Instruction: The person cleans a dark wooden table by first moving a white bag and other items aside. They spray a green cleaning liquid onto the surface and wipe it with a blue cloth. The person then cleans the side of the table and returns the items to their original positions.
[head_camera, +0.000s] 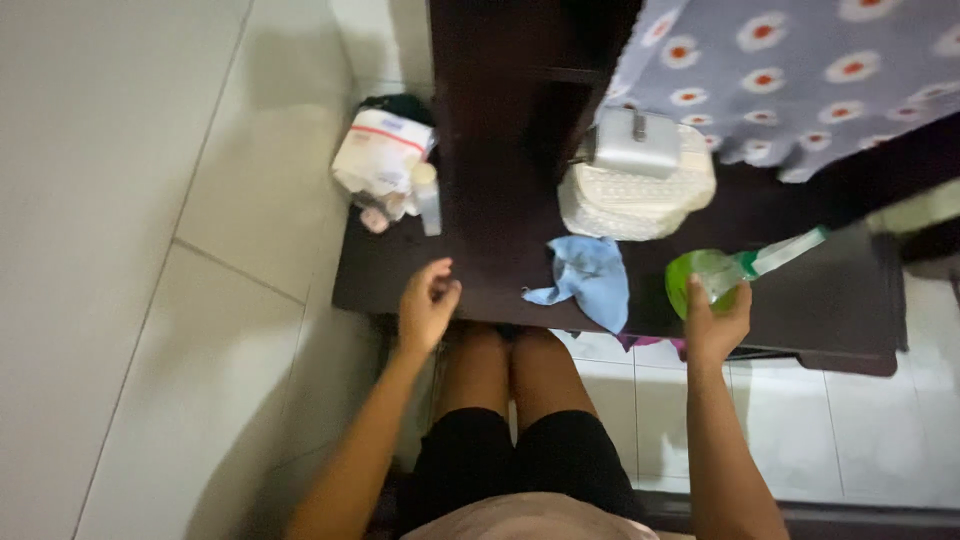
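One white, red-striped packet (378, 150) leans behind left hand (427, 305)

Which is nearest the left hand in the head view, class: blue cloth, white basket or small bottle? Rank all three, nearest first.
From the left hand:
1. Small bottle, just beyond the hand, at the table's back left.
2. Blue cloth, to its right, mid-table.
3. White basket, farther right and back.

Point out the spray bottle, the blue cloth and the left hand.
spray bottle (712, 276): head view, green body above the right hand's fingers.
blue cloth (592, 278): head view, middle of the crumpled cloth.
left hand (427, 303): head view, back of the hand.
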